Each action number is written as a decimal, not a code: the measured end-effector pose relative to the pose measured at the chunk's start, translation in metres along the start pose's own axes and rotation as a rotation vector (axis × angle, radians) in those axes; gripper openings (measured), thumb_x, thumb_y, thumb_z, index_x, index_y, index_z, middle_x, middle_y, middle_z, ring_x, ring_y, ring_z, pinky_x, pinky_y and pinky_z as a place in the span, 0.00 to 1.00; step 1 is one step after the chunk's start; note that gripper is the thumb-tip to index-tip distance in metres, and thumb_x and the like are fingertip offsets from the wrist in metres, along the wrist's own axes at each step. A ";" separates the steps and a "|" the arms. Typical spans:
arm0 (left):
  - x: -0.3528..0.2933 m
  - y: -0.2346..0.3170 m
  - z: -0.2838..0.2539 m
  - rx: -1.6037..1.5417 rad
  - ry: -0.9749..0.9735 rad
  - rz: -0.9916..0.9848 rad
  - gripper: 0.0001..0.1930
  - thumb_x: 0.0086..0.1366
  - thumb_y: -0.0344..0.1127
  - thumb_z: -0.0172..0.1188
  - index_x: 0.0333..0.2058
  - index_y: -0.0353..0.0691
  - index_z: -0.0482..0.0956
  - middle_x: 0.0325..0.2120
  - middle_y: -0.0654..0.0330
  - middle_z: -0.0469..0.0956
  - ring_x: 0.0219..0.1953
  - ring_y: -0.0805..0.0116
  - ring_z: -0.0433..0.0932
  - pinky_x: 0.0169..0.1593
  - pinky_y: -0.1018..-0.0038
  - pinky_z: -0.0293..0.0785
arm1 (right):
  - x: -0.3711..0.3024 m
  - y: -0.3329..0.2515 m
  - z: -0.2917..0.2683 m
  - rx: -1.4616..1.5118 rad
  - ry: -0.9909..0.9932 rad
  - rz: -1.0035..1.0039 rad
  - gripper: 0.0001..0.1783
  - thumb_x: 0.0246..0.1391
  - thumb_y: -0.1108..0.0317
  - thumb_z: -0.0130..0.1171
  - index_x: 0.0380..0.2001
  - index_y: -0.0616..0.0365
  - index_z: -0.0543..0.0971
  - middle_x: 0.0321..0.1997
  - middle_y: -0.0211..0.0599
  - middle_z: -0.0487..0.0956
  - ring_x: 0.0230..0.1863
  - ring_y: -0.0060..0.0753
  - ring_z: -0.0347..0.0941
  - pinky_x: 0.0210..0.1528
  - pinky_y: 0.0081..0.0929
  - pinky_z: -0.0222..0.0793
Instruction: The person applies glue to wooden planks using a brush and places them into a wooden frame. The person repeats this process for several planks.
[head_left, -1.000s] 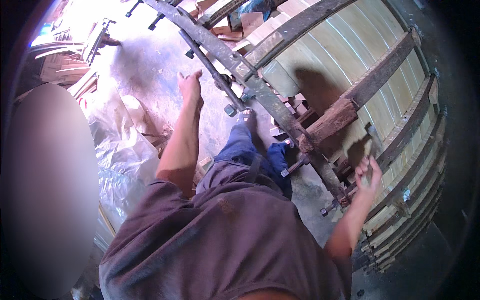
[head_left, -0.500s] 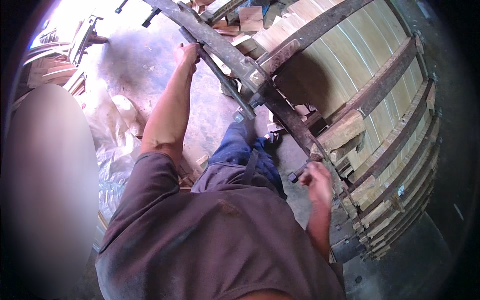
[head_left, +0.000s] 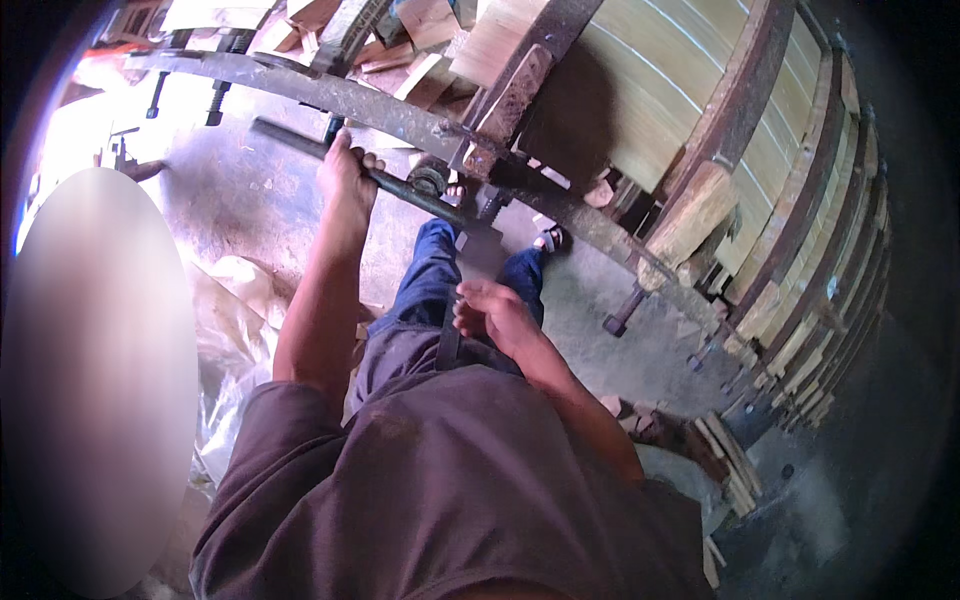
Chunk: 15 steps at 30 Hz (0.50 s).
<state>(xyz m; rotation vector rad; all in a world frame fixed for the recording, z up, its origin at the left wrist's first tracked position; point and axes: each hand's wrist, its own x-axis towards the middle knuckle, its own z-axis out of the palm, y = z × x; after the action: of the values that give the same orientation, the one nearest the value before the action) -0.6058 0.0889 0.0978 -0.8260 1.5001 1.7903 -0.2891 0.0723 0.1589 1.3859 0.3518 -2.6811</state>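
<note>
The concrete floor (head_left: 240,170) under me is scuffed and grey, washed out by strong light toward the upper left and sinking into shade on my right. Crumpled white plastic sheeting (head_left: 235,310) lies at my left, and pale sticks (head_left: 735,465) rest on the floor by my right side. A long grey bar (head_left: 300,88) runs across in front of me, with wood offcuts (head_left: 425,22) heaped past it and, to the right, a pale board panel (head_left: 660,60) crossed by dark beams (head_left: 735,95).

I count one dark metal rod (head_left: 415,197), slanting on my side of the bar, ahead of my legs. My one left hand (head_left: 348,180) is clamped round it, its fingers wrapped over. My right hand (head_left: 492,312) is before my waist, near the rod's lower end, fingers curled; whether they grip anything I cannot tell. Two bolts (head_left: 217,103) jut from the bar at far left, and one more bolt (head_left: 625,312) sits by a rough wooden block (head_left: 690,225); those farther right are too small to count. My two jean legs (head_left: 425,260) stand apart.
</note>
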 end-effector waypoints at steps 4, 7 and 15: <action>-0.073 0.038 -0.024 -0.077 -0.207 0.017 0.14 0.70 0.36 0.47 0.23 0.48 0.59 0.12 0.69 0.50 0.13 0.71 0.54 0.28 0.66 0.63 | 0.023 0.015 0.029 0.386 -0.049 0.056 0.20 0.58 0.55 0.60 0.47 0.56 0.72 0.44 0.45 0.78 0.44 0.46 0.77 0.46 0.46 0.72; -0.099 0.052 -0.063 -0.105 -0.533 0.056 0.18 0.67 0.34 0.46 0.18 0.52 0.54 0.11 0.71 0.45 0.14 0.73 0.48 0.29 0.69 0.59 | 0.028 0.020 0.049 0.608 -0.137 -0.058 0.28 0.54 0.50 0.62 0.52 0.54 0.71 0.51 0.49 0.76 0.54 0.52 0.71 0.57 0.56 0.62; -0.146 0.014 -0.143 -0.062 -0.512 -0.237 0.12 0.58 0.36 0.55 0.20 0.44 0.63 0.14 0.64 0.58 0.22 0.64 0.64 0.41 0.63 0.65 | 0.005 0.069 0.054 0.907 0.005 -0.221 0.25 0.51 0.58 0.61 0.50 0.60 0.75 0.55 0.50 0.75 0.57 0.53 0.70 0.61 0.57 0.63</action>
<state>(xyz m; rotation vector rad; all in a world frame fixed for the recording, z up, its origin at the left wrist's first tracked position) -0.5226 -0.0662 0.2025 -0.4947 0.9780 1.7080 -0.3217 -0.0077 0.1744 1.5756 -0.8768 -3.1640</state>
